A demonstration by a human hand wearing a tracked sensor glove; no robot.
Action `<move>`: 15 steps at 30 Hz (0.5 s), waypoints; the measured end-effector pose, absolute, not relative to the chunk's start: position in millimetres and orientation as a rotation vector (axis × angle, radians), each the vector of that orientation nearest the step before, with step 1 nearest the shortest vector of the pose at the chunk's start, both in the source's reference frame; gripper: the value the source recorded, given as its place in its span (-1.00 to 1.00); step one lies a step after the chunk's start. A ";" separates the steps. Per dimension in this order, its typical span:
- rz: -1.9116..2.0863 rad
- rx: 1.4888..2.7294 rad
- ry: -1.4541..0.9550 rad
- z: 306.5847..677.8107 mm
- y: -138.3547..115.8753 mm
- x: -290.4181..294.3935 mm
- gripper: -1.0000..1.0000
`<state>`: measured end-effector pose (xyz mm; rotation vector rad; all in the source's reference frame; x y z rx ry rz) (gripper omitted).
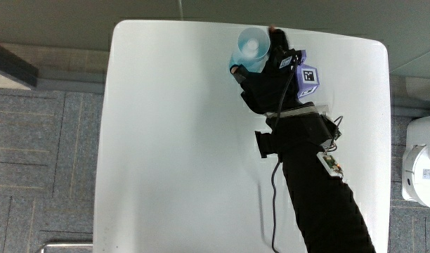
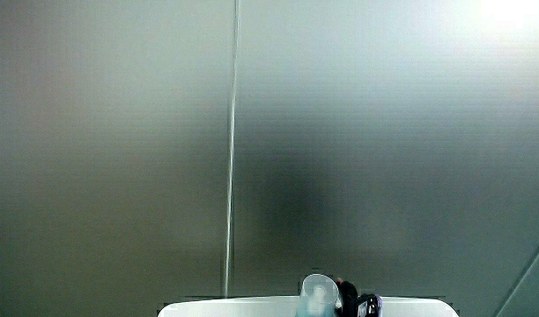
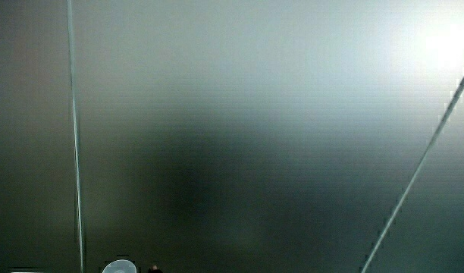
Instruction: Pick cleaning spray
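Observation:
A pale blue cleaning spray bottle (image 1: 250, 48) stands on the white table (image 1: 173, 140), close to the table edge farthest from the person. In the main view the gloved hand (image 1: 270, 76) is wrapped around the bottle's side, with fingers curled on both sides of it. The patterned cube (image 1: 307, 76) sits on the back of the hand, and the forearm reaches in from the person's edge. Both side views show mostly a pale wall; the bottle's top (image 2: 318, 293) (image 3: 120, 267) and a bit of the hand (image 2: 350, 302) just show.
A white rounded appliance (image 1: 423, 169) stands on the grey carpet beside the table. A thin cable (image 1: 274, 204) hangs from the forearm over the tabletop. A dark object (image 1: 11, 65) lies on the floor beside the table's corner.

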<state>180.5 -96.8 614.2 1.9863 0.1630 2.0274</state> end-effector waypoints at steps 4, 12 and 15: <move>2.082 1.983 0.132 601.6 -97.9 176.7 0.36; 2.071 2.028 0.136 604.8 -98.5 178.6 0.93; 2.058 2.029 0.145 606.4 -98.1 178.4 1.00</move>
